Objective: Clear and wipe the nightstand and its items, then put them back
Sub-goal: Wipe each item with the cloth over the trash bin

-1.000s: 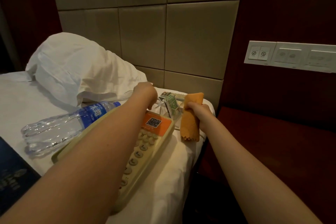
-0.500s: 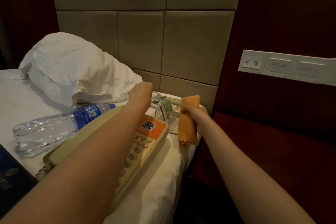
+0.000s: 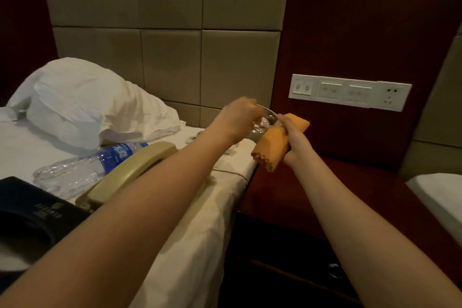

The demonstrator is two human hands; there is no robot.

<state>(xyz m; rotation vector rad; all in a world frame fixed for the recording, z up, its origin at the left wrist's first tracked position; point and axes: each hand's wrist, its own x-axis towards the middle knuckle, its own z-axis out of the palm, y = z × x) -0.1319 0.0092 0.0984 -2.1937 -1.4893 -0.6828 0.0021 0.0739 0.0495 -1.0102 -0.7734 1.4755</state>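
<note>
My left hand (image 3: 237, 117) holds a clear glass dish (image 3: 266, 121) by its rim, raised above the bed's corner. Right beside it, my right hand (image 3: 292, 140) grips a folded orange cloth (image 3: 271, 147) that touches the dish. The dark red wooden nightstand (image 3: 312, 197) lies below and to the right, bare where I can see it. On the white bed sheet (image 3: 212, 207) lie a beige telephone (image 3: 130, 170), mostly hidden by my left arm, and a clear water bottle with a blue label (image 3: 100, 162).
A white pillow (image 3: 82, 105) leans on the padded headboard. A dark booklet (image 3: 30, 210) lies at the bed's near left. A white switch and socket panel (image 3: 350, 91) is on the wall above the nightstand. Another white bed corner (image 3: 440, 195) is at right.
My left hand has lifted the glass dish off the bed's far corner and brought it right to the cloth. The view has swung right, showing more of the nightstand.
</note>
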